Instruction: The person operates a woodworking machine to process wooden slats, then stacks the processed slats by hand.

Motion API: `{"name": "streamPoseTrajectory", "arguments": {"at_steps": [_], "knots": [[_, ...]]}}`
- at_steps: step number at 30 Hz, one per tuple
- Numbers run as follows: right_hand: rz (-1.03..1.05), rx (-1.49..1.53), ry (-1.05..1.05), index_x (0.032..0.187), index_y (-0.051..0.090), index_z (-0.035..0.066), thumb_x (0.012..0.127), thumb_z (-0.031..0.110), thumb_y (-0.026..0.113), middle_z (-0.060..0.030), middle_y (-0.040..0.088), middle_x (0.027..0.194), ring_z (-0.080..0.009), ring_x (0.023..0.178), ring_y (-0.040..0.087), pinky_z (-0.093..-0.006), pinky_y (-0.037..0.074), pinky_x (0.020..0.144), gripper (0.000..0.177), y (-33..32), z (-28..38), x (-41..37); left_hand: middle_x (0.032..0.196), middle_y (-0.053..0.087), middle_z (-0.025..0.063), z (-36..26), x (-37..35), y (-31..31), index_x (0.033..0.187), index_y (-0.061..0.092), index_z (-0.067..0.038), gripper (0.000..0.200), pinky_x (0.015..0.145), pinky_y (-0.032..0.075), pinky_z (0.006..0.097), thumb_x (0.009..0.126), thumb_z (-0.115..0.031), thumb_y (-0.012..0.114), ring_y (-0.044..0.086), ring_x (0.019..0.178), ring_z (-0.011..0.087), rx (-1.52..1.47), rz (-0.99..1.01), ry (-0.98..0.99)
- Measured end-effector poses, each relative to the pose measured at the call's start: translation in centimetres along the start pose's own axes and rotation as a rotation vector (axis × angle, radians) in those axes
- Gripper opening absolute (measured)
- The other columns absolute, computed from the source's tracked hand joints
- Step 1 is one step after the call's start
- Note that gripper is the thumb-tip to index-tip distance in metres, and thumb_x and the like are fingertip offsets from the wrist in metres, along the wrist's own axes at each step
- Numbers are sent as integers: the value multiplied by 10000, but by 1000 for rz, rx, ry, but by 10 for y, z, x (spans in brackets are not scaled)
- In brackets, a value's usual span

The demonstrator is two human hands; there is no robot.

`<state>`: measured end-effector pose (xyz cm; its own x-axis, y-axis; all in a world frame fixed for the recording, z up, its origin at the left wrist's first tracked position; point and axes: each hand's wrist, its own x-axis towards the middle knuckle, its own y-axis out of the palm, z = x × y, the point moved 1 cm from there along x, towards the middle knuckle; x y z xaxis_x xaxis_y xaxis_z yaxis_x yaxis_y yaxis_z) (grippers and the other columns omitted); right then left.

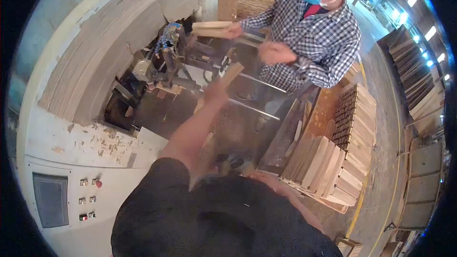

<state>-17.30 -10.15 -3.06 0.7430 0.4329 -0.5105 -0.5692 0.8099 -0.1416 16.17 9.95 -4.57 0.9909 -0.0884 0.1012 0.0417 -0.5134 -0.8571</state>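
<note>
My left hand (pixel 216 93) reaches out over the machine bed, closed around a short wooden slat (pixel 234 73) that points up and to the right; the hand is slightly blurred. Part of a pale wooden piece also shows below that hand. My right forearm (pixel 293 197) bends in close to my body, and the right hand (pixel 259 176) is mostly hidden by my dark shirt, so its fingers do not show. Across from me, a co-worker's hand holds wooden slats (pixel 209 29) near the machine head (pixel 169 59); the co-worker's other hand is raised and blurred.
Stacked wooden slats (pixel 328 166) fill a wooden tray at the right. Two metal rods (pixel 254 109) cross the bed. A control panel (pixel 88 195) with buttons and a screen is at the lower left. More wood stacks (pixel 414 66) line the far right.
</note>
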Motion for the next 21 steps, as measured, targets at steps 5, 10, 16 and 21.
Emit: {"name": "streamPoseTrajectory", "arguments": {"at_steps": [5,10,16,21], "knots": [[10,-104,-304,1220,645,32,998,460,493,-187,626,1240,-348,1247,520,-440,408,1055,506,-2,-79,11,1140,641,178,66,-62,15,1230,589,-35,368,889,495,399,895,-131,705,603,1053,251,-102,-261,488],[-66,-57,81,1062,708,82,939,516,554,-159,692,1067,-333,1106,609,-442,462,944,477,24,-114,43,1084,677,74,116,-129,-19,1129,644,-30,238,919,496,356,954,-189,673,629,1022,199,-542,-233,32],[-36,-8,217,1073,692,62,960,426,566,-141,689,1054,-303,979,649,-418,487,877,402,46,-110,56,1028,680,78,213,-150,-24,1146,660,-29,274,826,533,304,919,-169,724,645,920,158,-599,-165,-169],[-93,-324,46,1087,686,77,946,416,572,-155,686,1081,-341,1014,649,-448,494,898,384,57,-132,85,1021,689,77,224,-142,-19,1157,674,-36,270,829,527,296,933,-184,704,648,937,148,-781,-113,-324]]}}
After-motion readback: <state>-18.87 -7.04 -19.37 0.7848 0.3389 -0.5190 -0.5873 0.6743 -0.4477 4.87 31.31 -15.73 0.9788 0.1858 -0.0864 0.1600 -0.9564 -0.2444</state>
